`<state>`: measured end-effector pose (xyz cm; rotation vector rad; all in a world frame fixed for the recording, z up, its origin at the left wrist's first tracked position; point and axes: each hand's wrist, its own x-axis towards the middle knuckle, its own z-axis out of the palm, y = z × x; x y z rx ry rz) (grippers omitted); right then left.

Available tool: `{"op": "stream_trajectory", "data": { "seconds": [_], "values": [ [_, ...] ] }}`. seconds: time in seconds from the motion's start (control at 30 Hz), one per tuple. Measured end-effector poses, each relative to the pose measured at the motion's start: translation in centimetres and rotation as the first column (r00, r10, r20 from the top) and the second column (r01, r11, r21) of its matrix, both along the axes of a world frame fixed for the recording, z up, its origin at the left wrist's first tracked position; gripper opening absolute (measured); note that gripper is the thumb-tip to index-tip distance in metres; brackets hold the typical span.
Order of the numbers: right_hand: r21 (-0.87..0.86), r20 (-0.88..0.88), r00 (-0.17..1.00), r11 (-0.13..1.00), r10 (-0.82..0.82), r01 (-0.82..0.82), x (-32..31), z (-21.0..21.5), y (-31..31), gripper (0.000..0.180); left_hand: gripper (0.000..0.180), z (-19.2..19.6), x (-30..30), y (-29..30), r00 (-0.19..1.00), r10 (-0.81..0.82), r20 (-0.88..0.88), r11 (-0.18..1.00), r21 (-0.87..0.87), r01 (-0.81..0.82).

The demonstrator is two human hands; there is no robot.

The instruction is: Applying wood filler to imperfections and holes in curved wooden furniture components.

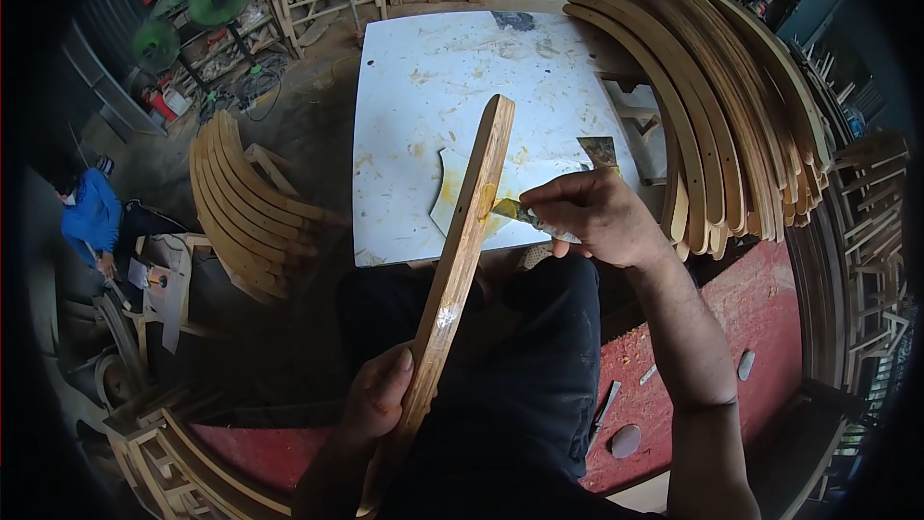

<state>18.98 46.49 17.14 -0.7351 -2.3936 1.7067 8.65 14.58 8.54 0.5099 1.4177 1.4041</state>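
A long wooden piece [452, 299] slants up from my lap over the white table, its near end in my left hand [381, 390], fingers closed around it. Yellow putty is smeared on its upper part, and a pale shiny patch shows lower down. In my right hand [602, 217], a putty knife [520, 213] is pinched, its yellow-smeared tip touching the wood's right side. A wider scraper blade [597, 151] shows just beyond that hand; whether the hand holds it too, I cannot tell. Behind the wood, a pale putty-stained sheet [447, 195] lies on the table.
The white table [404, 87] stands before my knees. Curved wooden parts [703, 97] are stacked at its right, with another stack [241, 202] at left. A red surface [693, 366] beside me bears a thin tool [605, 408] and a round disc [626, 440]. A person in blue [91, 212] sits far left.
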Motion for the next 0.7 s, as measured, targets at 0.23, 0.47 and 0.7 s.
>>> {"op": "stream_trajectory", "data": {
  "seconds": [0.23,0.47,0.7],
  "values": [
    [0.428,-0.354,0.935,0.887,-0.010,0.171,0.5,-1.3,-3.9,0.020,0.050,0.3,-0.2,0.1,0.999,0.006,0.048,0.999,-0.037,-0.004],
    [0.410,-0.526,0.846,0.844,-0.091,0.346,-1.1,-5.0,-3.9,0.023,0.052,0.2,-0.2,-0.1,0.997,-0.009,0.076,1.000,-0.009,0.009],
    [0.575,-0.484,0.875,0.760,0.016,0.303,-1.1,-5.8,-3.9,0.031,0.055,-0.1,-0.1,-0.3,0.999,-0.023,0.048,1.000,0.021,0.022]
  ]
}}
